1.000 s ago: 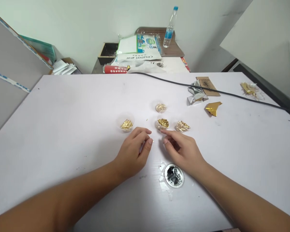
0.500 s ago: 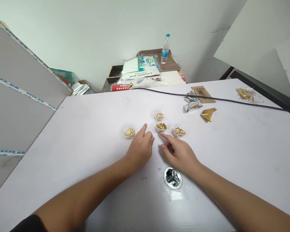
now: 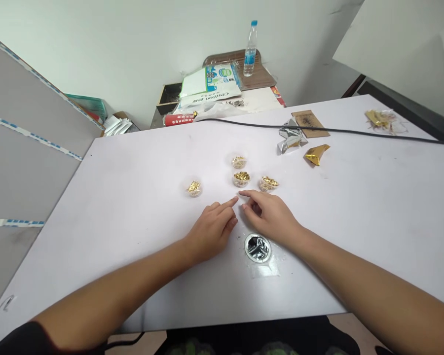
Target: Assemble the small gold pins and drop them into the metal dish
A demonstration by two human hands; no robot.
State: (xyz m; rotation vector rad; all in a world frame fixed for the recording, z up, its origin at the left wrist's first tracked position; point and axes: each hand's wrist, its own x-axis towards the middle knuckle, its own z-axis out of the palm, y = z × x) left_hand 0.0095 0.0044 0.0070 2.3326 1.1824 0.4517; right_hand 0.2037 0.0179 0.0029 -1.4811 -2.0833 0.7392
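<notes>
My left hand [image 3: 212,229] rests low over the white table, its index finger stretched out to the right and the other fingers curled. Close to that fingertip is the index tip of my right hand [image 3: 270,214], whose thumb stands apart; I see nothing held in either. Just beyond the fingertips sits a small clear cup of short gold pieces [image 3: 241,178]. A similar cup [image 3: 239,161] lies behind it, another [image 3: 269,183] to its right, and one with longer gold pins [image 3: 194,188] to the left. Nearer me, a round dark shiny disc [image 3: 258,247] lies on clear film.
A black cable [image 3: 303,128] crosses the table's far side. Near it lie silver foil packets [image 3: 291,138], a gold foil packet [image 3: 316,155], brown card [image 3: 310,123] and a plastic bag [image 3: 385,121]. Behind the table stands a water bottle [image 3: 250,52]. A grey panel [image 3: 18,172] borders the left.
My left index finger has swung toward the right hand, so the fingertips are now close. My right fingertip has come away from the middle cup toward me. The view has tilted down.
</notes>
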